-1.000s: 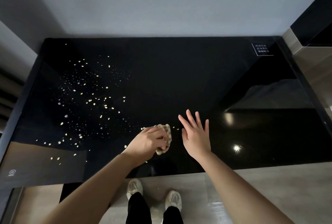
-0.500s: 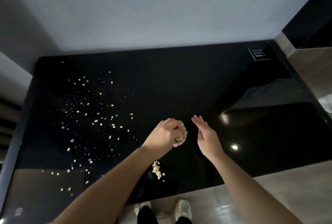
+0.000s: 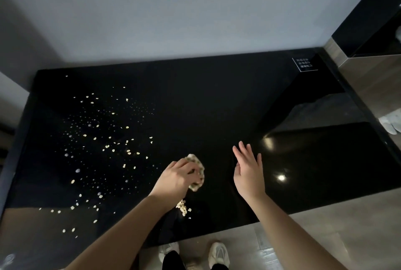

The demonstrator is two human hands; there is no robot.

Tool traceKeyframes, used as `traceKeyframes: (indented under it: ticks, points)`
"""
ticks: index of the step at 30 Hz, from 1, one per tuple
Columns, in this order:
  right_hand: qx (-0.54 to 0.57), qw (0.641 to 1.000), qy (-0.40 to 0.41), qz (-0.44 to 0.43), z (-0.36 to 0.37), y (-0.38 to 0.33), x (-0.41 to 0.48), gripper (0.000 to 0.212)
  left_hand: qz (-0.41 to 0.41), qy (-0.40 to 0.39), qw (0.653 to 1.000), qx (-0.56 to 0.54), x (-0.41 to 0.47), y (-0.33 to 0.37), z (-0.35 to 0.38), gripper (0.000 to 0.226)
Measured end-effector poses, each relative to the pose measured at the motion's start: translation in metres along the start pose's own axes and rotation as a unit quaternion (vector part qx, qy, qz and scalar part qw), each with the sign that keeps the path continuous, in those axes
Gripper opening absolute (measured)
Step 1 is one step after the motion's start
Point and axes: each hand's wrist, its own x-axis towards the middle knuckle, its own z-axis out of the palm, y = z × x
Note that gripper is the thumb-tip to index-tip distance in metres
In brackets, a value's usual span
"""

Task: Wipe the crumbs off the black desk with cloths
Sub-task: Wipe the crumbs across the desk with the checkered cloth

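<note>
A person is standing at a glossy black surface [image 3: 217, 107], looking down at two bare hands. The left hand [image 3: 175, 179] is curling its fingers round a small crumpled cloth [image 3: 198, 166], its grip closed on it. The cloth is bulging out past the fingertips on the side toward the right hand [image 3: 249, 174], low over the surface near the front edge. Just below the left wrist a small heap of crumbs [image 3: 183, 208] is lying gathered, and many loose crumbs [image 3: 108, 139] are lying scattered across the left half. The right hand is sitting near the cloth but apart from it, fingers straight and slightly spread, palm facing the left hand, holding nothing. White shoes [image 3: 218, 255] are showing on the floor below the front edge
</note>
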Motion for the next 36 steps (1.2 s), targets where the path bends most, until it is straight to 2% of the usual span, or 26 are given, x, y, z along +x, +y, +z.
traceKeyframes:
  ticks: [4, 9, 14, 18, 21, 24, 27, 30, 32, 36]
  points:
    - [-0.006, 0.998, -0.024, -0.059, 0.010, -0.025, -0.004, 0.059, -0.032, 0.036, 0.999, -0.006, -0.018, -0.004, -0.017, 0.043]
    - [-0.019, 0.998, -0.023, -0.054, 0.020, -0.042, 0.011, 0.057, -0.095, 0.116, 0.989, 0.005, 0.024, -0.012, -0.039, 0.037]
    - [-0.044, 0.996, -0.034, -0.066, 0.028, -0.061, 0.038, 0.052, -0.144, 0.097, 0.985, 0.015, 0.022, -0.047, -0.023, 0.045]
    - [-0.093, 0.989, -0.068, -0.092, 0.041, -0.078, 0.054, 0.055, -0.112, 0.096, 0.989, 0.016, -0.009, -0.051, -0.023, 0.034]
    - [-0.115, 0.983, -0.095, -0.106, 0.050, -0.099, 0.071, 0.055, -0.096, 0.095, 0.991, 0.019, -0.015, -0.056, -0.036, 0.037]
    - [-0.131, 0.982, -0.082, -0.106, 0.059, -0.113, 0.090, 0.053, -0.147, 0.132, 0.980, 0.010, 0.010, -0.077, -0.054, 0.029]
    - [-0.144, 0.983, -0.064, -0.094, 0.070, -0.121, 0.107, 0.052, -0.217, 0.158, 0.963, 0.010, 0.052, -0.106, -0.071, 0.036]
    - [-0.155, 0.983, -0.061, -0.082, 0.078, -0.128, 0.126, 0.056, -0.241, 0.175, 0.954, 0.034, 0.095, -0.134, -0.079, 0.037]
    - [-0.163, 0.982, -0.058, -0.072, 0.081, -0.132, 0.140, 0.059, -0.252, 0.169, 0.951, 0.057, 0.116, -0.150, -0.077, 0.039]
    - [-0.171, 0.983, -0.039, -0.059, 0.085, -0.139, 0.157, 0.061, -0.271, 0.103, 0.954, 0.077, 0.126, -0.172, -0.066, 0.041]
